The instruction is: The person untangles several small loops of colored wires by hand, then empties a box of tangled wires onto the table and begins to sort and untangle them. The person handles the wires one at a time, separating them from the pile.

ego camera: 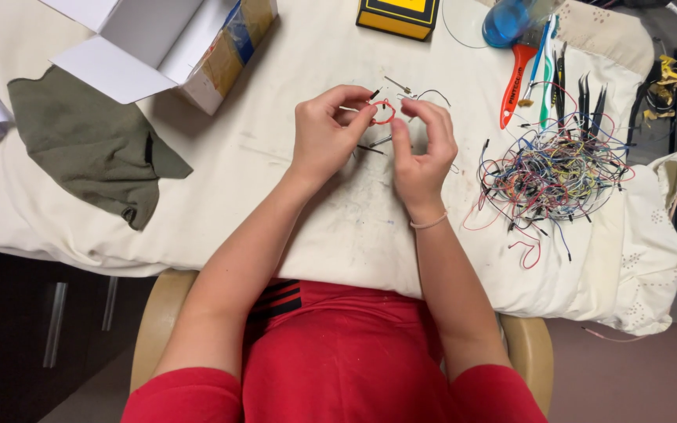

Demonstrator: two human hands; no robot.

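Red clothing covers the person's lap nearest the camera, with both bare forearms reaching away over the near edge of the tabletop (197, 168), which is draped in a white cloth. At the middle of the cloth the left hand (324, 131) and right hand (423, 147) meet around a small red wire loop (385, 113). Left fingers (363, 117) are pinched closed on one side of the loop; the right fingers (432, 117) curl beside its other side, thumb raised, though whether they truly grip it cannot be told. A thin band circles the right wrist. To the right lies a tangled heap of coloured jumper wires (554, 168), with tweezers (589, 98) and an orange-handled tool (513, 82) beyond it. Far left sit a white cardboard box (166, 43) and an olive cloth (92, 145); a yellow-and-black box (398, 16) lies at the far edge.
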